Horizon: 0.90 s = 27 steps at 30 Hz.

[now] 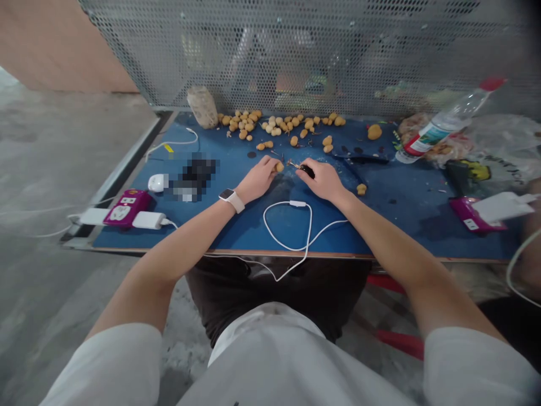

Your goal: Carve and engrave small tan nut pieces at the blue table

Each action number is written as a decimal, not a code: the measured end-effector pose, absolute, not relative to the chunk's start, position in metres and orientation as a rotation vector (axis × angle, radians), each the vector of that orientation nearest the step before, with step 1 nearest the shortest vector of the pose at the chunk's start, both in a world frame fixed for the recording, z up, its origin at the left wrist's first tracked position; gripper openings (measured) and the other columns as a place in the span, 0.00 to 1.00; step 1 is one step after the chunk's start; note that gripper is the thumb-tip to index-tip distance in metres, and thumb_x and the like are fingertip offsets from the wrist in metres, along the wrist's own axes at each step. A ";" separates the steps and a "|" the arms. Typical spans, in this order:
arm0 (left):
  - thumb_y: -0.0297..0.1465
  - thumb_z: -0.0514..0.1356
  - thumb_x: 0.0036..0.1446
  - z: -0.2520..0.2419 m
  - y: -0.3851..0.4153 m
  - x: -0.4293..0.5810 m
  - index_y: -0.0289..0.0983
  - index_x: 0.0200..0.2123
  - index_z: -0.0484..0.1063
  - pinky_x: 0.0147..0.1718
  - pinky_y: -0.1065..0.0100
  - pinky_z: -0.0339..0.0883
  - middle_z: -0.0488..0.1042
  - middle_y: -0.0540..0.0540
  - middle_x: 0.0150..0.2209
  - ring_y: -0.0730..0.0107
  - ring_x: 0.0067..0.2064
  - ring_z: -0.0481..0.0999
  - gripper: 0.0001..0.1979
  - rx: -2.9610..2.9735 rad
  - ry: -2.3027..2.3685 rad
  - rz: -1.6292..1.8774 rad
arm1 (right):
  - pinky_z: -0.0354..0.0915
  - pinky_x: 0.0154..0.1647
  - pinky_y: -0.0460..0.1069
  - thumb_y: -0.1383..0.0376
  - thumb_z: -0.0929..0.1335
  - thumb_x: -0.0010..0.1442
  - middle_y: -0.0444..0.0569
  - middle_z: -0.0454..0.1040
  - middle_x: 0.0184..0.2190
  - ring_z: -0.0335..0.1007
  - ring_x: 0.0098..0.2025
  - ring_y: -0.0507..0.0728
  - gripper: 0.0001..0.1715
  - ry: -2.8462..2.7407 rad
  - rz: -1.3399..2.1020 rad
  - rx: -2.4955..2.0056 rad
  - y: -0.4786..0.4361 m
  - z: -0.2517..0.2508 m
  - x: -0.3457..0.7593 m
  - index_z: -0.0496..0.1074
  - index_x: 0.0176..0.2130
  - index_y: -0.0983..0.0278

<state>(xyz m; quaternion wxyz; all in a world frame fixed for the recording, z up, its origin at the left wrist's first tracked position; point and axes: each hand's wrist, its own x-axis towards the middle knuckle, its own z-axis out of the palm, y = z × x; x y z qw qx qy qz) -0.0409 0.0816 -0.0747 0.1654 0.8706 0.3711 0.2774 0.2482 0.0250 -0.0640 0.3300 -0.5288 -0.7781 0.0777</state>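
Observation:
My left hand (pixel 258 179) rests on the blue table top (pixel 236 220), fingers closed in a pinch on a small yellow-brown nut (pixel 279 167). My right hand (pixel 322 179) is closed round a black-handled tool (pixel 305 168) whose thin metal tip points at that nut. A white watch sits on my left wrist. Several more yellow-brown nuts (pixel 274 125) lie scattered in a row at the far edge of the table. One loose nut (pixel 361 189) lies just right of my right hand.
A white cable (pixel 291 225) loops in front of my hands. At left are a white mouse (pixel 157 182), a magenta box (pixel 125 206) and white chargers. A plastic bottle (pixel 448 121), bags and another magenta box (pixel 475 214) are at right. Perforated mesh (pixel 296 51) backs the table.

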 end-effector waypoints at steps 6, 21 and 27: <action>0.19 0.62 0.76 -0.068 0.080 -0.044 0.38 0.71 0.87 0.73 0.50 0.82 0.86 0.32 0.68 0.48 0.66 0.89 0.27 2.498 1.015 0.776 | 0.74 0.48 0.62 0.24 0.67 0.82 0.56 0.88 0.39 0.85 0.44 0.72 0.40 -2.034 0.263 -1.391 0.025 -0.064 0.246 0.82 0.48 0.54; 0.28 0.63 0.84 -0.062 0.059 -0.037 0.40 0.76 0.87 0.61 0.54 0.85 0.87 0.33 0.66 0.48 0.60 0.92 0.24 2.656 0.971 0.679 | 0.85 0.62 0.69 0.55 0.83 0.68 0.58 0.97 0.45 0.95 0.51 0.77 0.10 -1.892 0.399 -1.370 0.018 -0.055 0.230 0.94 0.43 0.58; 0.31 0.62 0.86 -0.058 0.053 -0.035 0.43 0.80 0.84 0.54 0.56 0.84 0.86 0.33 0.67 0.47 0.58 0.92 0.26 2.723 1.029 0.615 | 0.85 0.61 0.69 0.54 0.83 0.67 0.57 0.97 0.45 0.96 0.51 0.77 0.11 -1.910 0.403 -1.357 0.017 -0.056 0.231 0.94 0.44 0.58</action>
